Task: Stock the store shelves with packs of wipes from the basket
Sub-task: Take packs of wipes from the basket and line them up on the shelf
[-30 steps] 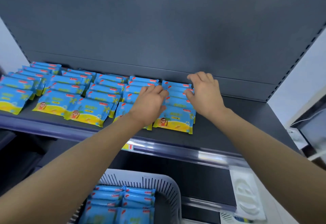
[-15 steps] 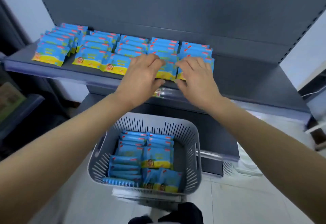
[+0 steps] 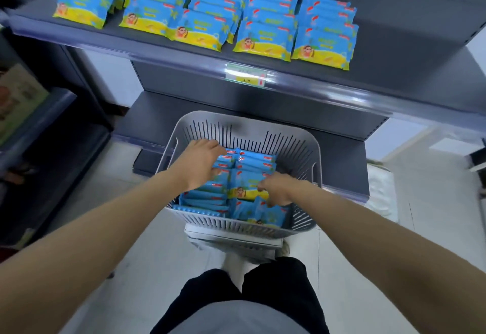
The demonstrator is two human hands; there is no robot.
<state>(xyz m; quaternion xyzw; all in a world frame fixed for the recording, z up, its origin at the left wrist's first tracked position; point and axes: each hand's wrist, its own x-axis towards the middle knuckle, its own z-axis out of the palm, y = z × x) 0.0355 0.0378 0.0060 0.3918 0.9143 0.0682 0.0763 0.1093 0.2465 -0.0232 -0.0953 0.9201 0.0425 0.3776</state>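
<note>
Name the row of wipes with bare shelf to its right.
The rightmost row; grey shelf lies bare beside it, while every other row has packs on its right.

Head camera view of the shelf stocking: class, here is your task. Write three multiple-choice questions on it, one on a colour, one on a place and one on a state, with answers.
1. What colour is the basket? A red; B green; C grey.
2. Where are the left hand and the right hand? A in the person's pockets; B in the basket; C raised overhead.
3. The basket is: A upright, with packs inside; B empty; C tipped over.

Answers: 1 C, its slotted wall is grey. 2 B, both hands reach down among the packs inside its rim. 3 A, it stands upright with blue packs stacked in it.
</note>
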